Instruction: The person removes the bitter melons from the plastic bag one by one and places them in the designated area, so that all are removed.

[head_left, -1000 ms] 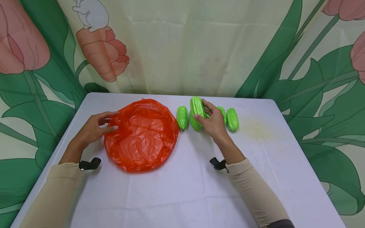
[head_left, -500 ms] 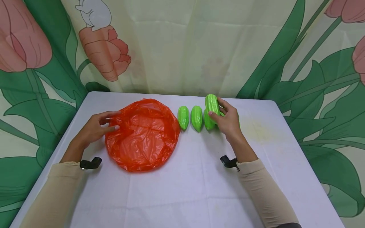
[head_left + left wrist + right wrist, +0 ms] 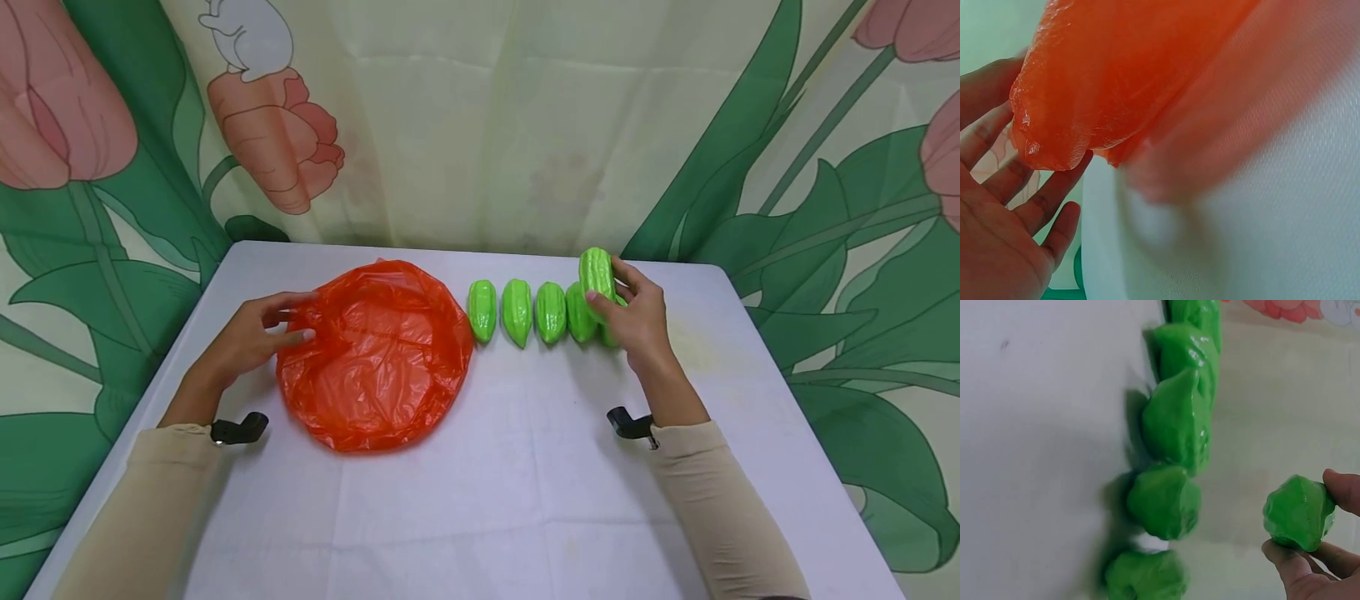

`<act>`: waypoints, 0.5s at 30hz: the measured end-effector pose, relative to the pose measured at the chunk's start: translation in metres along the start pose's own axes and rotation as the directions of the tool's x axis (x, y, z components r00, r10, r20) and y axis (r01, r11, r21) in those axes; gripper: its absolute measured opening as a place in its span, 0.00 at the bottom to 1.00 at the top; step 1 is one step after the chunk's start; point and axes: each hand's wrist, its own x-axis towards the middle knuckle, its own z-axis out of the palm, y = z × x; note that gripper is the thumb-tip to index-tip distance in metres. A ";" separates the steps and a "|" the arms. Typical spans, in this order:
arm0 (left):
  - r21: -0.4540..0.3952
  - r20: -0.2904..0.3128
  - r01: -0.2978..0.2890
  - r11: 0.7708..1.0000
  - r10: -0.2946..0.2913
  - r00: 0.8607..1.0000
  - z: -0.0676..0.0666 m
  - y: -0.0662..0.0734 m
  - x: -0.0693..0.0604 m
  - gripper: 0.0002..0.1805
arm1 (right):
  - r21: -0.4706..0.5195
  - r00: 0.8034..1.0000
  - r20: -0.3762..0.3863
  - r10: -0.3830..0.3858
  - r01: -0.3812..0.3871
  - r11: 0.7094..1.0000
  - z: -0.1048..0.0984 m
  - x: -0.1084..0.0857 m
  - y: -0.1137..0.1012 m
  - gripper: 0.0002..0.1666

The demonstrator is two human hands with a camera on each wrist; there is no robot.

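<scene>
My right hand [image 3: 641, 317] holds a glossy green bitter melon [image 3: 596, 275] between thumb and fingers, raised over the right end of a row. That row has several like bitter melons [image 3: 551, 312] lying side by side on the table. In the right wrist view the gripped bitter melon [image 3: 1297, 512] is apart from the row. A red plastic bag [image 3: 375, 358], round and spread out, lies left of the melons. Against the bag's left edge rests my left hand [image 3: 243, 337], fingers fairly straight. The left wrist view shows fingertips partly hidden behind the bag [image 3: 1097, 75].
A white cloth covers the table [image 3: 450, 517]. Behind it hangs a curtain [image 3: 465, 125] printed with flowers, leaves and a rabbit on a carrot. Each wrist wears a small black camera mount [image 3: 240, 428].
My right hand has moved rightward above the row with the bitter melon in its grip, uncovering the melons to its left. The left hand and bag have stayed put.
</scene>
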 end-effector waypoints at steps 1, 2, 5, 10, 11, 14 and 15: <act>-0.001 0.000 -0.001 1.000 0.001 1.000 0.000 0.000 0.000 0.41 | -0.006 1.000 -0.003 0.003 -0.003 1.000 -0.002 0.000 0.001 0.46; -0.002 0.000 -0.001 1.000 0.001 1.000 0.000 0.001 0.000 0.41 | -0.011 1.000 -0.006 0.006 -0.006 1.000 -0.005 0.001 0.002 0.46; -0.002 0.000 0.000 1.000 0.000 1.000 0.000 0.002 -0.001 0.41 | -0.029 1.000 -0.020 0.021 -0.022 0.999 -0.011 0.002 0.004 0.47; 0.005 -0.003 0.001 1.000 -0.001 1.000 0.000 0.004 -0.002 0.42 | -0.057 0.998 -0.047 0.037 -0.040 0.998 -0.023 0.005 0.011 0.47; 0.005 -0.003 0.000 1.000 0.000 1.000 0.000 0.004 -0.002 0.42 | -0.064 0.998 -0.053 0.038 -0.041 0.997 -0.026 0.006 0.013 0.47; 0.003 -0.006 0.000 1.000 0.000 1.000 0.000 0.003 -0.002 0.42 | -0.086 0.997 -0.067 0.042 -0.048 0.995 -0.033 0.009 0.017 0.47; 0.001 -0.007 0.000 1.000 0.000 1.000 0.000 0.003 -0.002 0.42 | -0.094 0.996 -0.070 0.045 -0.052 0.994 -0.035 0.010 0.019 0.47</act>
